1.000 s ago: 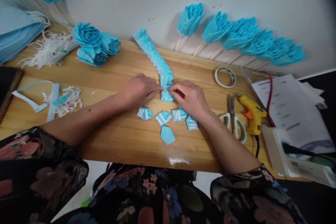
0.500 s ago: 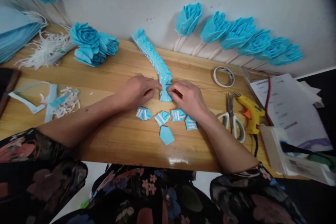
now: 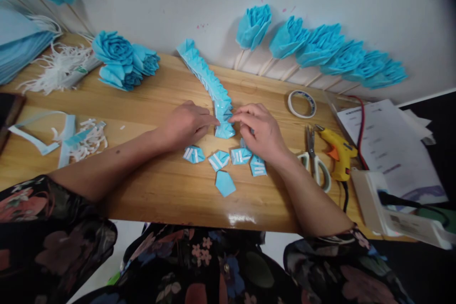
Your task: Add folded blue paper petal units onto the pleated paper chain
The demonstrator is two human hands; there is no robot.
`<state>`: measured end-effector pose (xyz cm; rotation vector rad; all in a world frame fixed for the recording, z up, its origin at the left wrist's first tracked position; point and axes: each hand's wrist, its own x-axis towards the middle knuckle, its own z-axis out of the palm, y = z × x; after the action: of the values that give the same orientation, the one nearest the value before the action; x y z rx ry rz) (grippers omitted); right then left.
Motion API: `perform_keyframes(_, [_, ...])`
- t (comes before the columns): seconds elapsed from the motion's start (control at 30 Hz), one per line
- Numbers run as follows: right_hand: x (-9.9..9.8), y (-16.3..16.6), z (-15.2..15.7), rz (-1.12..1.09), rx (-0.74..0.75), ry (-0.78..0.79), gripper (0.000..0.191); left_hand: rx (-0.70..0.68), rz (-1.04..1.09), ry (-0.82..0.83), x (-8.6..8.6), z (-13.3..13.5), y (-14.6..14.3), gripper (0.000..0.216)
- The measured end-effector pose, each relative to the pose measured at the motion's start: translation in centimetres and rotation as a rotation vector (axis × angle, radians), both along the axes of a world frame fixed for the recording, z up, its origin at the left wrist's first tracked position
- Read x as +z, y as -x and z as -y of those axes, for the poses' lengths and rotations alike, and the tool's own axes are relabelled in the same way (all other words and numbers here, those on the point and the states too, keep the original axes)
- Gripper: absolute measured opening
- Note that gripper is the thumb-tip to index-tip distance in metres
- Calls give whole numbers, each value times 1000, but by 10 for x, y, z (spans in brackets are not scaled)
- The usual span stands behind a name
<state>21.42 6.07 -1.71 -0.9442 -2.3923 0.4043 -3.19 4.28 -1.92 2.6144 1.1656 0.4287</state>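
As my left hand (image 3: 185, 126) touches the folded strip (image 3: 207, 78), can't tell its grip | right hand (image 3: 262, 130) parted alongside | aligning, seemingly; next wants even pressure

My bench (image 3: 156, 199): strip (image 3: 210, 80) at frame centre
Pieces (image 3: 225, 184) lie before it; at frame right, scissors (image 3: 311, 152) beside glue gun (image 3: 340, 152), tape (image 3: 301, 115) behind.

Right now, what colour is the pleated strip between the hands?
Light blue all along; the strip shows best in the head view.
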Motion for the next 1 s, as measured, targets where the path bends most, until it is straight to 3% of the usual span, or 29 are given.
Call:
perform_keyframes(0.6, [-9,5,0,131,-39,-2,35,-10,-61,-48,-6,-4,3,32])
perform_keyframes(0.83, [-2,4,2,21,-16,-35,43,9,-74,1,-2,-4,3,34])
perform_keyframes(1.0, [-2,16,4,178,0,-77,38,5,-57,-20,-5,-5,4,36])
